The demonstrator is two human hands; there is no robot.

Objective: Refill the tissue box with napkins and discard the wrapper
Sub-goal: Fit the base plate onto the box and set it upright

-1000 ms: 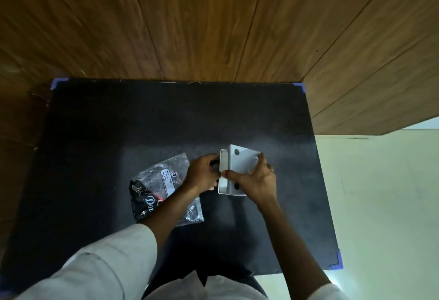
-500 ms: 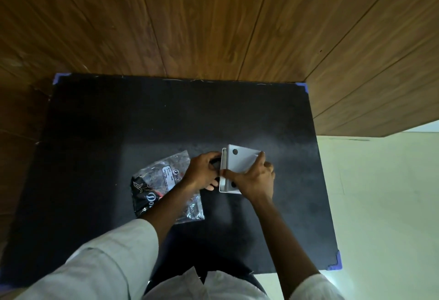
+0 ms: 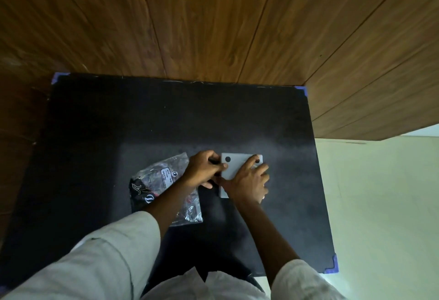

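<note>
A flat white tissue box with small dark round spots on its upturned face lies on the black table. My right hand lies spread over the box's near right part, one fingertip on a far spot. My left hand grips the box's left edge with curled fingers. To the left lies the napkin packet in a clear and black plastic wrapper with a white label, partly under my left forearm.
Wood panelling stands right behind the table's far edge and on the right. Blue tape marks the table corners. A pale floor lies to the right. My light sleeves fill the bottom of the view.
The box's raised white panel has gone down flat. My right hand has spread over it and reached towards its far edge. The left hand stays at the left edge.
</note>
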